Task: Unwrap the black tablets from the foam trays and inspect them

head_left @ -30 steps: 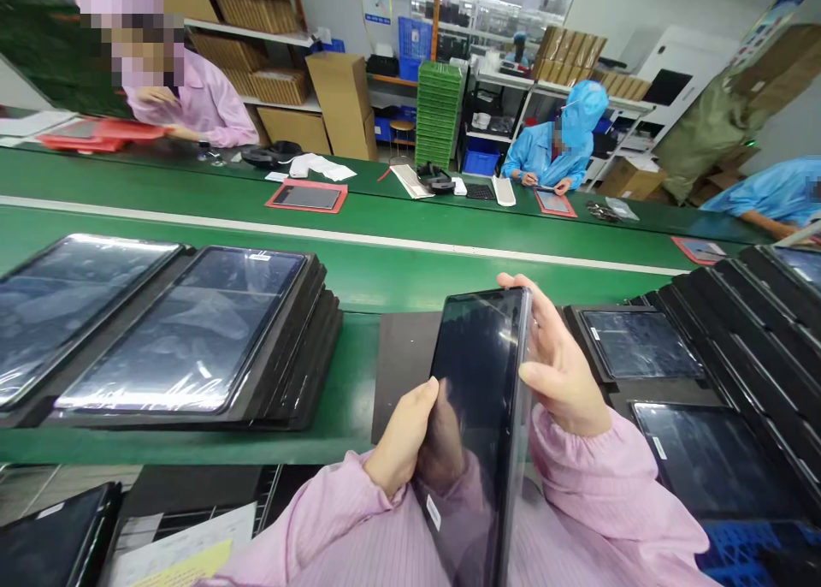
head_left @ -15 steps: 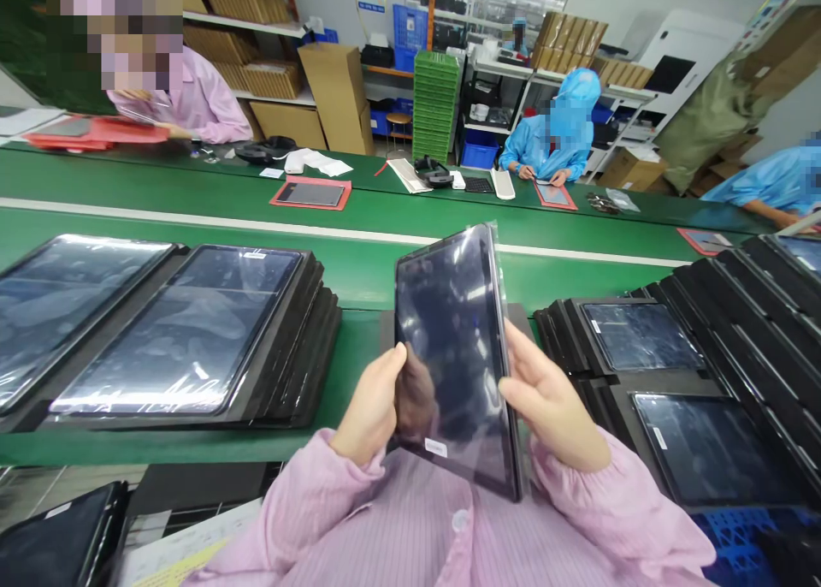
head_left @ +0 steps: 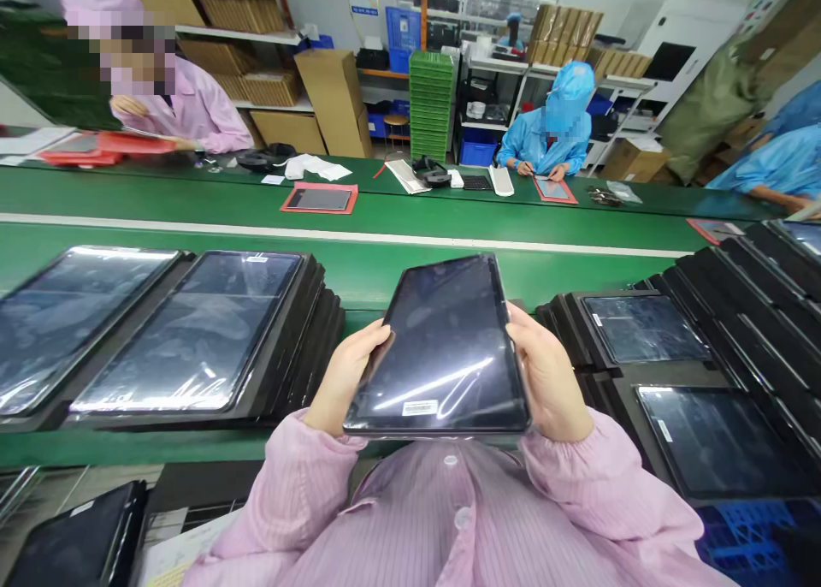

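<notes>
A dark tablet (head_left: pixel 449 339) in clear film is held up before my chest, its glossy face tilted toward me and a small white label near its lower edge. My left hand (head_left: pixel 350 369) grips the left edge, thumb on the front and fingers hidden behind. On the opposite edge, my right hand (head_left: pixel 545 373) is closed the same way, its thumb by the screen's border. Stacked dark trays with a film-covered tablet (head_left: pixel 198 335) on top stand to the left. On the right, a tablet (head_left: pixel 718 437) lies in another stack of trays.
A green bench (head_left: pixel 372 266) with a white line runs across. Over its far side sit a co-worker in pink (head_left: pixel 198 99) and one in blue (head_left: pixel 545 133). A red mat (head_left: pixel 321 198) bears a flat panel. A blue crate (head_left: pixel 750 536) is at lower right.
The tablet has tipped from nearly upright and angled to a flatter, more level pose, its label edge now facing me squarely. Both hands have stayed on its side edges.
</notes>
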Demonstrator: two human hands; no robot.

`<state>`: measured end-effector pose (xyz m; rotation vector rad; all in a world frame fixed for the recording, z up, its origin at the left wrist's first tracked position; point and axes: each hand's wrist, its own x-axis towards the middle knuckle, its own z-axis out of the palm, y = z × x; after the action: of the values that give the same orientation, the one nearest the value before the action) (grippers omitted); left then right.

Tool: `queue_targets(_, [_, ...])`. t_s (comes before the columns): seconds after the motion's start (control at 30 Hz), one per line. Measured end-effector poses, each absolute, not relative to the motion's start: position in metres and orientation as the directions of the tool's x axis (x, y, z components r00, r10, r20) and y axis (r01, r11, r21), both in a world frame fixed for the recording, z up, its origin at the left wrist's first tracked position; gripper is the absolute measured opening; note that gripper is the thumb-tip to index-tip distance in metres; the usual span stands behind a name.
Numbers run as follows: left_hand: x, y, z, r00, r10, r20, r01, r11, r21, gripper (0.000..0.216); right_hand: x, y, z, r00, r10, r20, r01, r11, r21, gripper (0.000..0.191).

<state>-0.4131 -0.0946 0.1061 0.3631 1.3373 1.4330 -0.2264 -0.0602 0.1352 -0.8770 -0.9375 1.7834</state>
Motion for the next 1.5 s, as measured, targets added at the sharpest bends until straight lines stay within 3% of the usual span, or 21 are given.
queue_targets(0.17, [-0.407,-0.102,0.125,-0.419,0.815,-0.401,-0.505,0.157,0.848,0.018,-0.218,-0.058,0.122,-0.38,0.881,-0.283,-0.33,-0.415,-0.848,0.034])
queue_targets(0.3, [-0.397,-0.101,0.132,-0.285,0.877,-0.387,-0.579,0.165,0.799,0.021,-0.208,-0.054,0.102,-0.394,0.861,-0.323,-0.274,-0.445,-0.853,0.034])
queue_targets(0.53, [-0.391,-0.099,0.122,-0.228,0.931,-0.286,-0.568,0.111,0.815,0.021,-0.197,-0.048,0.077,-0.298,0.937,-0.18,-0.259,-0.261,-0.93,0.006])
queue_targets(0.67, [-0.389,-0.101,0.118,-0.188,0.949,-0.253,-0.557,0.109,0.823,0.027,-0.196,-0.049,0.074,-0.309,0.924,-0.226,-0.252,-0.308,-0.917,0.01])
queue_targets(0.8, [-0.387,-0.101,0.119,-0.17,0.963,-0.208,-0.502,0.097,0.859,0.034,-0.197,-0.05,0.069,-0.402,0.867,-0.294,-0.248,-0.412,-0.877,0.034])
queue_targets(0.97, [-0.382,-0.105,0.117,-0.19,0.975,-0.113,-0.43,0.021,0.903,0.046,-0.203,-0.047,0.065,-0.443,0.845,-0.3,-0.278,-0.447,-0.85,0.035])
queue_targets(1.07, [-0.371,-0.115,0.116,-0.159,0.983,-0.09,-0.28,0.042,0.959,0.065,-0.209,-0.044,0.057,-0.423,0.861,-0.281,-0.28,-0.419,-0.863,0.037])
queue_targets(1.23, [-0.352,-0.139,0.118,-0.059,0.994,-0.087,0.156,0.095,0.983,0.093,-0.214,-0.042,0.041,-0.409,0.861,-0.303,-0.358,-0.457,-0.814,0.04])
queue_targets(1.33, [-0.349,-0.15,0.113,0.004,0.995,-0.102,0.278,0.096,0.956,0.1,-0.214,-0.045,0.039,-0.438,0.856,-0.274,-0.396,-0.458,-0.796,0.039])
queue_targets(1.5, [-0.346,-0.159,0.104,-0.103,0.98,-0.172,0.48,0.2,0.854,0.099,-0.213,-0.045,0.039,-0.444,0.863,-0.241,-0.421,-0.438,-0.794,0.036])
